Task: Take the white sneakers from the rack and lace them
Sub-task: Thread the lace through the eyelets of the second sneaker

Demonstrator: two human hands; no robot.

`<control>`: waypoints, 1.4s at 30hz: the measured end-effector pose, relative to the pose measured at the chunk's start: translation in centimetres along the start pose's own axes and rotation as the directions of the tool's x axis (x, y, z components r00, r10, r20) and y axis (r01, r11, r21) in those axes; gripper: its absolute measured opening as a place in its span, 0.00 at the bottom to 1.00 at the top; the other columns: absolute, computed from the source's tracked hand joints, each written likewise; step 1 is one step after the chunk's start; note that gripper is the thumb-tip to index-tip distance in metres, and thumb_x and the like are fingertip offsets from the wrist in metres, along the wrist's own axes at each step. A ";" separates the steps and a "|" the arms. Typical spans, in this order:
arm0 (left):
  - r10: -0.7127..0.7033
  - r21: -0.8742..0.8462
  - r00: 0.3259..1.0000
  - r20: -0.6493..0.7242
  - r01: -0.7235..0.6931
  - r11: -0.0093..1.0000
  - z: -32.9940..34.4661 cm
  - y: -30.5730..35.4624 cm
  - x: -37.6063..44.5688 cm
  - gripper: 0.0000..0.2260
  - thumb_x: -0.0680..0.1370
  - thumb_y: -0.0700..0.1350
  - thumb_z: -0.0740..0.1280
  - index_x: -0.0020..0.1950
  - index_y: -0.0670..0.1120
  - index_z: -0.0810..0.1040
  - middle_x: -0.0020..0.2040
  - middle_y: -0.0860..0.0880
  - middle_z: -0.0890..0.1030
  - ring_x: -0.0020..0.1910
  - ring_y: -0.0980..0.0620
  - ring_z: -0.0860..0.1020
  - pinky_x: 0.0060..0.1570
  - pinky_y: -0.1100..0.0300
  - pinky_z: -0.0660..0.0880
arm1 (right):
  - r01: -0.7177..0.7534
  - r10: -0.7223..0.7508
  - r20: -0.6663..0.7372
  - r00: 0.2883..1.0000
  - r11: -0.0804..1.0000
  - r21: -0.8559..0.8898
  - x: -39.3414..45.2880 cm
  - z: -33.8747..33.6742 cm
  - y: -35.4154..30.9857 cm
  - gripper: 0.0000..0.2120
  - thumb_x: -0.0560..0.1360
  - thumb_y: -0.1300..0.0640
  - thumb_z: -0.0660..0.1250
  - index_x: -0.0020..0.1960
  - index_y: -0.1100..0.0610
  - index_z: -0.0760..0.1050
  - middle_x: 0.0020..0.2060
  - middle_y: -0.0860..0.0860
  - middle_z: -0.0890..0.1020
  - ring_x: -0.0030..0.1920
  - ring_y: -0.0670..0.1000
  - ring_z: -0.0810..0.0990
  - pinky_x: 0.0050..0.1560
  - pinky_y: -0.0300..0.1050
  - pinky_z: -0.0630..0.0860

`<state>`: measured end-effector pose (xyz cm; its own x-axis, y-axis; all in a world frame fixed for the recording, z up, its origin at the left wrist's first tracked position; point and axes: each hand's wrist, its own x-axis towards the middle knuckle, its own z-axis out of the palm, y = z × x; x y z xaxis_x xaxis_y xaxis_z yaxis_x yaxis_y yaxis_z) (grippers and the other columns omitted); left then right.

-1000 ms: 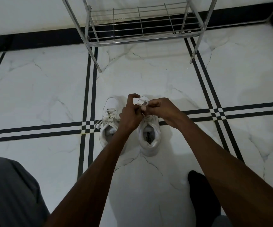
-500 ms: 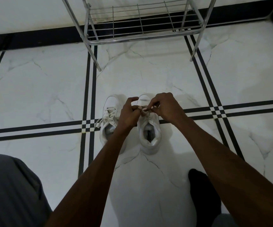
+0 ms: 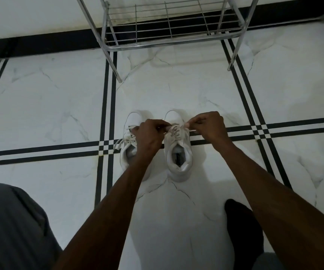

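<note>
Two white sneakers stood side by side on the marble floor (image 3: 176, 90), toes toward the metal rack (image 3: 169, 26). The left sneaker (image 3: 127, 152) lay partly under the left hand (image 3: 150, 135), whose fingers were pinched on a lace end. Between the hands sat the right sneaker (image 3: 178, 152), its laces (image 3: 174, 131) crossed. The right hand (image 3: 208, 126) pinched the other lace end, pulled outward.
</note>
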<state>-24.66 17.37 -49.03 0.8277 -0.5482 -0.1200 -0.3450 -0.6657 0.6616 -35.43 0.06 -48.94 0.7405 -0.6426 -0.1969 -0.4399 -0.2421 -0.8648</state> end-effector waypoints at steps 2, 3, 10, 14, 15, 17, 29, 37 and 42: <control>0.019 0.158 0.996 -0.083 -0.006 0.987 -1.0 -1.2 -0.7 0.07 0.79 0.52 0.69 0.50 0.56 0.88 0.45 0.55 0.88 0.51 0.53 0.80 0.60 0.47 0.62 | -0.153 0.153 -0.012 0.988 0.988 -0.002 -0.2 -1.6 1.6 0.09 0.65 0.52 0.81 0.41 0.55 0.87 0.40 0.53 0.88 0.44 0.51 0.87 0.50 0.53 0.85; 0.034 0.219 0.994 -0.102 -0.011 0.976 -1.5 -1.9 -1.1 0.07 0.79 0.52 0.69 0.50 0.56 0.87 0.45 0.54 0.88 0.53 0.51 0.80 0.60 0.45 0.62 | -0.229 0.229 -0.006 0.973 0.973 0.011 -0.3 -2.3 2.5 0.09 0.65 0.52 0.81 0.41 0.56 0.86 0.40 0.54 0.88 0.46 0.53 0.87 0.50 0.53 0.84; 0.039 0.392 0.996 -0.079 -0.005 0.920 -1.3 -3.1 -3.5 0.03 0.75 0.46 0.72 0.46 0.51 0.86 0.38 0.53 0.78 0.57 0.45 0.72 0.60 0.42 0.61 | -0.407 0.408 -0.009 0.913 0.908 -0.102 -1.4 -2.6 4.7 0.14 0.68 0.44 0.78 0.38 0.55 0.86 0.40 0.53 0.88 0.49 0.51 0.86 0.56 0.47 0.79; 0.053 0.413 0.995 -0.079 -0.015 0.910 -1.4 -3.1 -3.6 0.05 0.72 0.40 0.72 0.44 0.49 0.85 0.36 0.55 0.74 0.58 0.44 0.71 0.59 0.41 0.59 | -0.404 0.387 -0.126 0.914 0.898 -0.174 -1.5 -2.3 4.3 0.14 0.70 0.45 0.77 0.41 0.57 0.87 0.39 0.54 0.88 0.45 0.51 0.85 0.50 0.43 0.78; 0.061 0.419 0.994 -0.088 -0.019 0.908 -1.4 -3.1 -3.6 0.05 0.72 0.39 0.72 0.44 0.49 0.85 0.36 0.55 0.73 0.57 0.43 0.71 0.58 0.42 0.60 | -0.401 0.379 -0.141 0.915 0.897 -0.185 -1.5 -2.1 4.2 0.14 0.69 0.46 0.77 0.41 0.57 0.87 0.39 0.54 0.88 0.44 0.51 0.85 0.46 0.42 0.77; 0.082 0.419 0.990 -0.111 -0.028 0.908 -1.1 -3.4 -3.6 0.04 0.73 0.40 0.72 0.42 0.49 0.85 0.35 0.56 0.72 0.56 0.43 0.72 0.57 0.42 0.60 | -0.401 0.373 -0.166 0.913 0.894 -0.201 -1.4 -1.8 4.3 0.14 0.68 0.46 0.79 0.42 0.58 0.88 0.39 0.55 0.88 0.44 0.53 0.85 0.44 0.42 0.76; 0.150 0.466 0.987 0.048 -0.155 0.871 -0.2 -2.2 -3.7 0.18 0.77 0.41 0.67 0.65 0.52 0.81 0.59 0.51 0.85 0.71 0.41 0.68 0.63 0.40 0.57 | 0.108 -0.078 0.133 0.988 0.967 -0.233 -1.5 -1.8 2.7 0.19 0.72 0.62 0.76 0.62 0.56 0.80 0.57 0.49 0.81 0.57 0.48 0.78 0.51 0.32 0.71; 0.153 0.511 0.988 0.028 -0.146 0.847 1.7 -1.9 -4.0 0.13 0.75 0.36 0.64 0.49 0.50 0.85 0.47 0.51 0.86 0.60 0.41 0.73 0.60 0.41 0.60 | 0.419 -0.351 0.244 0.904 0.621 -0.662 -2.6 1.4 4.1 0.08 0.73 0.67 0.65 0.47 0.56 0.79 0.40 0.52 0.83 0.46 0.57 0.80 0.44 0.48 0.69; 0.337 0.704 0.941 0.024 -0.256 0.662 2.0 -2.8 -3.9 0.09 0.69 0.35 0.70 0.43 0.48 0.83 0.38 0.50 0.83 0.53 0.41 0.77 0.57 0.44 0.59 | 0.440 -0.437 0.240 0.867 0.446 -0.779 -3.0 1.1 4.2 0.11 0.67 0.69 0.64 0.43 0.55 0.78 0.34 0.50 0.82 0.43 0.58 0.79 0.46 0.51 0.70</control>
<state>-27.83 20.33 -51.92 0.6517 -0.7529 0.0924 -0.7519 -0.6572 -0.0526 -38.93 1.82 -52.46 0.9560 -0.2769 0.0967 -0.2660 -0.9574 -0.1124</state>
